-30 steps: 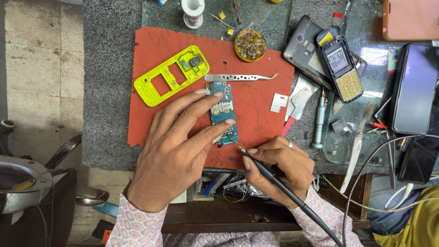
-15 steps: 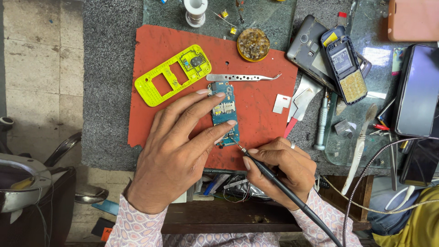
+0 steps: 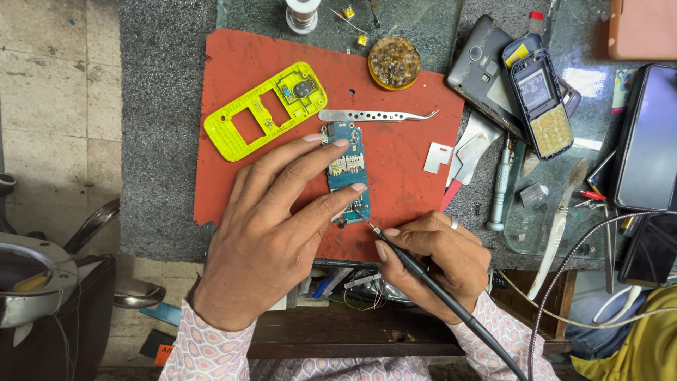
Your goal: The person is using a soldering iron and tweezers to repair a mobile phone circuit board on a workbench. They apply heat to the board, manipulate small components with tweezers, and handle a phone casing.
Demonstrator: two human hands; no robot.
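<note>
A small blue circuit board [image 3: 343,164] lies on a red mat [image 3: 395,176]. My left hand [image 3: 271,229] rests on it, fingers spread, pinning the board flat against the mat. My right hand [image 3: 437,261] grips a black soldering iron [image 3: 430,282] like a pen, its tip touching the board's lower edge. A yellow phone frame [image 3: 264,109] lies at the mat's upper left, and steel tweezers [image 3: 374,115] lie just above the board.
A round tin of brass wool [image 3: 395,62] and a solder spool [image 3: 302,13] stand at the back. Opened phones [image 3: 539,102], a screwdriver [image 3: 499,187], a brush [image 3: 560,226], a dark tablet [image 3: 649,137] and cables crowd the right. A metal pot [image 3: 35,282] sits lower left.
The hands have barely moved. The soldering iron tip stays at the board's lower edge, and my left fingers keep pressing the board.
</note>
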